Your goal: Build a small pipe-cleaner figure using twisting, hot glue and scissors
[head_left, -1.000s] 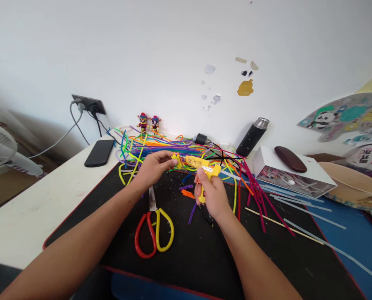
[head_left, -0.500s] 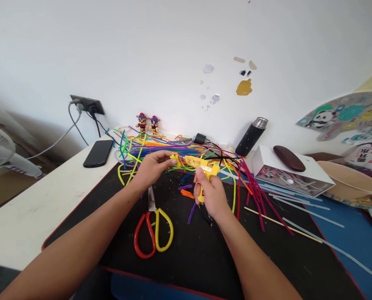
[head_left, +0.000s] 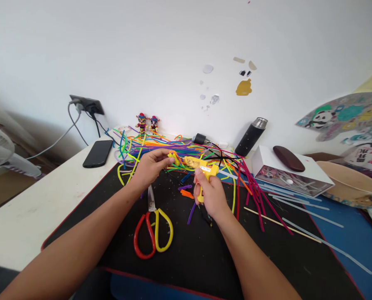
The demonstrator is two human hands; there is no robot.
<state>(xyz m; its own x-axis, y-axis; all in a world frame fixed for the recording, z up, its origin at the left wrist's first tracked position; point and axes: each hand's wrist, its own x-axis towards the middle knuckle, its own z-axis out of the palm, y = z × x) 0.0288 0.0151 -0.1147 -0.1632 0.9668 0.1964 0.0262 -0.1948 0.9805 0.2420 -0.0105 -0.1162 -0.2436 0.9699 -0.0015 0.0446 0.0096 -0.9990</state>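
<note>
My left hand (head_left: 153, 166) pinches a small yellow and orange pipe-cleaner piece (head_left: 174, 158) between its fingertips. My right hand (head_left: 211, 191) is wrapped round the handle of a yellow glue gun (head_left: 201, 163), whose nozzle points left, close to the piece. Whether nozzle and piece touch is too small to tell. Below the hands, short orange (head_left: 187, 194) and purple (head_left: 185, 187) bent pieces lie on the black mat (head_left: 192, 254). Scissors (head_left: 152, 223) with one red and one yellow handle lie below my left hand.
Colourful pipe cleaners (head_left: 154, 143) pile up behind the hands, near two small figures (head_left: 141, 123). A phone (head_left: 97, 153) lies left. At right are a black flask (head_left: 251, 136), a white box (head_left: 292, 173), glue sticks (head_left: 326, 246) and a wooden stick (head_left: 282, 225).
My left hand has shifted slightly left with the yellow and orange piece, widening the gap to the glue gun's nozzle. My right hand has barely moved.
</note>
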